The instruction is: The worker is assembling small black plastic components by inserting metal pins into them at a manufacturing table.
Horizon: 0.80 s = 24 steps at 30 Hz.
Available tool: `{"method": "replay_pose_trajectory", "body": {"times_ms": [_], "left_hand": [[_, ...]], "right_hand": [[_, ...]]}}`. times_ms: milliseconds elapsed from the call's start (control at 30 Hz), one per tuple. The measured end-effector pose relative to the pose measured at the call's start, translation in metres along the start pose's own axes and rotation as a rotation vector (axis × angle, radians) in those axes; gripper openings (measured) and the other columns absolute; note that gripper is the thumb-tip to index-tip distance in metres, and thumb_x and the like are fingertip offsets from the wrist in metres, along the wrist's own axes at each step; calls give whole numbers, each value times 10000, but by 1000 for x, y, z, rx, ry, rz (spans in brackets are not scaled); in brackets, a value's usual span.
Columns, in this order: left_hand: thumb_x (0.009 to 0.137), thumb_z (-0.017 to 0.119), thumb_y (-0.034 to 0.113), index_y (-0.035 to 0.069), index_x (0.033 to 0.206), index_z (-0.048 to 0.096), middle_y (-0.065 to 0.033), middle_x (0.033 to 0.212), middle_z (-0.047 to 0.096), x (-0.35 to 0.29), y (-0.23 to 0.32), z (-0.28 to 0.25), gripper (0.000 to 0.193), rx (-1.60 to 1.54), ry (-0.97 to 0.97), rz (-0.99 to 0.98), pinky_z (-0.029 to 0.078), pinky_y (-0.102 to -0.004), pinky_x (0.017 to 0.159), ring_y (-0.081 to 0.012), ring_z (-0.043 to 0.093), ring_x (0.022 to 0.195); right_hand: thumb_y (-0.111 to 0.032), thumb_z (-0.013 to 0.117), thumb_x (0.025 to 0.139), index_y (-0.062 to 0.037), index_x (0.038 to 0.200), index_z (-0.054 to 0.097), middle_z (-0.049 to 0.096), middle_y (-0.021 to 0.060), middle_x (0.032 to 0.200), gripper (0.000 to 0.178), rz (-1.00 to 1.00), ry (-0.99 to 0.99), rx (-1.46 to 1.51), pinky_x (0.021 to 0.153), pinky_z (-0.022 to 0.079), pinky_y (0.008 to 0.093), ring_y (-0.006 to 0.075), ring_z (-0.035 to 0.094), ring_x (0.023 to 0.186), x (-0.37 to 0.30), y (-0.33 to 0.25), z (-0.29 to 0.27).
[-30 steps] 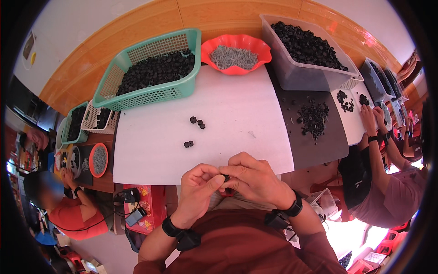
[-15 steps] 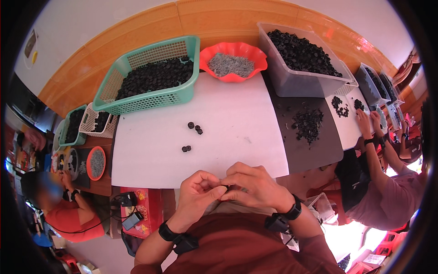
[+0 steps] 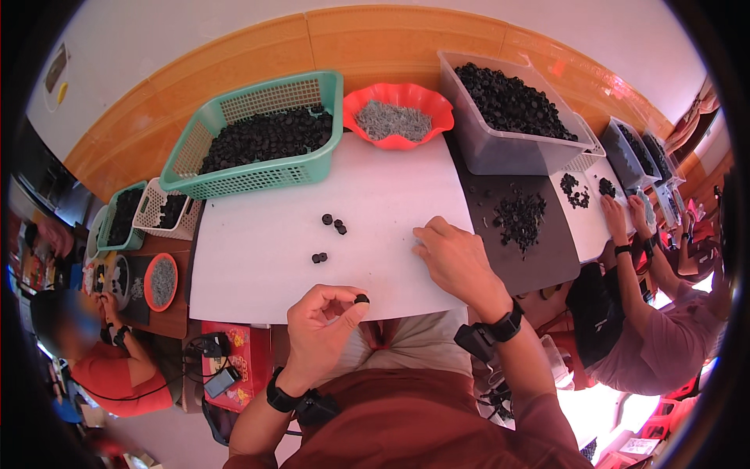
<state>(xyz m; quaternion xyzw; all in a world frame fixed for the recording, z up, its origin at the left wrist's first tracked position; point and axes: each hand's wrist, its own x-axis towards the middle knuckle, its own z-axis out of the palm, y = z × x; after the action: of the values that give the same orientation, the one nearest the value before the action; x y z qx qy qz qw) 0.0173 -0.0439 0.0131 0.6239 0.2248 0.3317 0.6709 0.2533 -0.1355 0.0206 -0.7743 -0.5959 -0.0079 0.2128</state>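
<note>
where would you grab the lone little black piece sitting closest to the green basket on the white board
Pinch the lone black piece across its round sides with thumb and forefinger, coming straight down from above. It looks like a short, squat disc lying flat on the white board, with bare surface around it; the nearest pair sits just to its right, so approach from the left side.

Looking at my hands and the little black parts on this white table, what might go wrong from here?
1. The small black part is pinched only at the fingertips of the left hand, right at the table's near edge; a slip would likely drop it into the lap or onto the floor.
2. The loose black parts lie unguarded on the white tabletop; the right hand, reaching across, may knock them away.
</note>
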Motion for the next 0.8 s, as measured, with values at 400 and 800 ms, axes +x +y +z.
{"method": "replay_pose_trajectory", "body": {"times_ms": [400,800], "left_hand": [[906,714,-34,-9,989,630,-150,1074,722,2,-2,-14,121,-37,44,13,536,-281,837,-123,661,926],[913,711,-12,-4,994,646,-94,1058,724,66,29,-59,104,234,188,161,521,-245,807,-88,642,891]], "right_hand": [[-15,564,893,-23,1021,673,653,148,958,168,-29,0,36,725,530,464,354,672,874,5,1,3],[-57,616,928,-31,998,661,673,126,957,87,27,141,194,721,527,436,357,669,845,-6,1,8]]}}
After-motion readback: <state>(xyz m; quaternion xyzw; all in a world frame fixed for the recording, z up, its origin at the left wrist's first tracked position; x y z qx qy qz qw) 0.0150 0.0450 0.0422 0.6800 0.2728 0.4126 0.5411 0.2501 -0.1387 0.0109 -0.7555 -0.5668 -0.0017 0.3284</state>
